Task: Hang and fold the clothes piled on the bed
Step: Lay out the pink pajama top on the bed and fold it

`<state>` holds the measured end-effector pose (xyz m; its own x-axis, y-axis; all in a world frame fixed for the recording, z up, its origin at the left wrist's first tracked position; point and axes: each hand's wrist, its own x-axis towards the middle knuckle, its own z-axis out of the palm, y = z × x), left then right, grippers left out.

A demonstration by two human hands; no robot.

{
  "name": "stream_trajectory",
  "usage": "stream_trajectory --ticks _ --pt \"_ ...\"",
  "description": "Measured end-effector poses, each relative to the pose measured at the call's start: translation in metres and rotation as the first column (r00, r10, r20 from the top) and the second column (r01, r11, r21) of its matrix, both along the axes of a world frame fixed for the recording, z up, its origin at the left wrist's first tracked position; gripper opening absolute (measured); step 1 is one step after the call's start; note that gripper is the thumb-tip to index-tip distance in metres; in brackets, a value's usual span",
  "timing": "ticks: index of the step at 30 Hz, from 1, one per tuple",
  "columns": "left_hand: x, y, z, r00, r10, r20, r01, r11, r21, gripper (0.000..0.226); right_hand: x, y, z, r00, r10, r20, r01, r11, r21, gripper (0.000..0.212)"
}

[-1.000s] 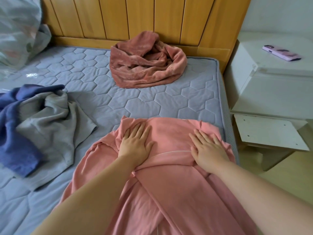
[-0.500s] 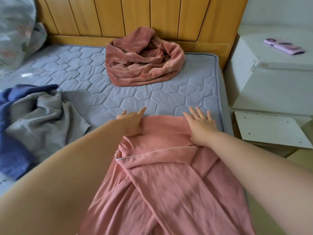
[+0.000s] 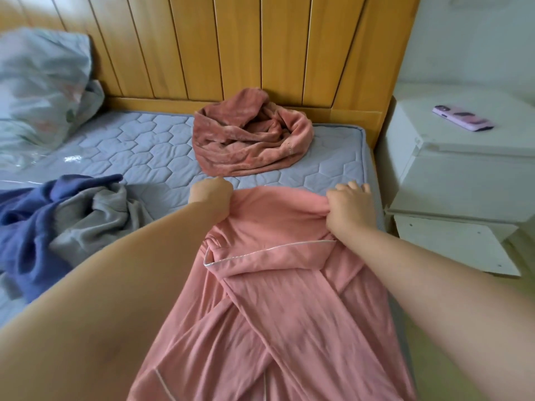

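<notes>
The pink garment (image 3: pixel 278 299) lies lengthwise on the mattress (image 3: pixel 144 146), running from the person toward the headboard (image 3: pixel 260 47). The left hand (image 3: pixel 212 195) and right hand (image 3: pixel 350 209) each grip a far corner, set apart.

wood headboard (image 3: pixel 260 47) | white nightstand (image 3: pixel 463 175) w/ phone (image 3: pixel 463 121) | pale wall (image 3: pixel 474 39)

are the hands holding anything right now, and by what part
Both grip the pink garment at its far edge: the left hand at the far left corner, the right hand pinching a bunch of fabric at the far right corner.
</notes>
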<state>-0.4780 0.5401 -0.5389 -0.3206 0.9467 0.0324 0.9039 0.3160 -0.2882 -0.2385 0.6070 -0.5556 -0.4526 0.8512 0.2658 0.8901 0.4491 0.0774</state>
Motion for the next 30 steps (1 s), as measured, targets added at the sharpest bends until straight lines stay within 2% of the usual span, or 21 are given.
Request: stream_trajectory --ticks 3,8,12,14,16,18,20,21,22,24,25,27,28,30 --pt "-0.004 -0.002 0.037 0.999 -0.004 0.050 -0.004 0.989 0.150 0.025 -0.003 0.008 0.040 0.993 -0.052 -0.108 0.061 0.995 0.082 0.015" --pt "0.002 -0.040 0.031 0.991 -0.129 0.023 0.128 0.989 0.070 0.021 0.011 -0.021 0.034 0.998 -0.048 0.031 0.049 0.998 -0.038 0.019" --pt "0.001 -0.081 0.000 0.940 -0.342 0.004 0.336 0.925 0.176 0.012 0.031 -0.053 0.006 0.997 0.043 0.062 -0.044 0.999 0.015 0.024" --pt "-0.005 -0.102 -0.013 0.871 -0.488 -0.060 0.492 0.861 0.126 0.031 0.043 -0.068 -0.007 0.994 0.089 0.066 -0.094 0.994 0.063 0.027" --pt "-0.011 -0.122 -0.030 0.833 -0.546 -0.092 0.553 0.830 0.075 0.039 0.054 -0.082 -0.022 0.985 0.152 0.084 -0.163 0.975 0.152 0.021" --pt "-0.009 -0.141 -0.046 0.858 -0.513 -0.002 0.513 0.858 -0.007 0.032 0.059 -0.094 -0.036 0.967 0.225 0.118 -0.245 0.950 0.196 0.013" --pt "-0.004 -0.154 -0.063 0.925 -0.375 0.063 0.380 0.918 -0.113 0.030 0.062 -0.103 -0.050 0.956 0.226 0.189 -0.259 0.950 0.174 0.009" --pt "-0.001 -0.158 -0.071 0.954 -0.292 0.064 0.298 0.942 -0.156 0.031 0.063 -0.105 -0.059 0.947 0.229 0.226 -0.262 0.957 0.128 0.012" --pt "0.001 -0.160 -0.077 0.974 -0.218 0.060 0.225 0.954 -0.197 0.031 0.065 -0.107 -0.068 0.938 0.219 0.267 -0.237 0.971 0.038 0.025" --pt "0.004 -0.162 -0.085 0.990 -0.115 0.083 0.130 0.969 -0.208 0.030 0.070 -0.111 -0.083 0.935 0.220 0.280 -0.204 0.975 -0.085 0.038" --pt "0.003 -0.161 -0.090 0.992 -0.093 0.085 0.109 0.971 -0.213 0.030 0.072 -0.112 -0.090 0.933 0.231 0.277 -0.218 0.973 -0.076 0.036" --pt "0.001 -0.161 -0.094 0.995 -0.077 0.064 0.090 0.968 -0.234 0.030 0.082 -0.116 -0.097 0.937 0.267 0.225 -0.275 0.961 0.006 0.014" --pt "0.001 -0.160 -0.096 0.996 -0.078 0.050 0.089 0.963 -0.255 0.030 0.086 -0.117 -0.102 0.939 0.284 0.194 -0.295 0.955 0.026 0.016" --pt "0.001 -0.159 -0.097 0.994 -0.110 0.013 0.109 0.945 -0.308 0.031 0.094 -0.121 -0.111 0.941 0.302 0.151 -0.310 0.950 0.034 0.031"
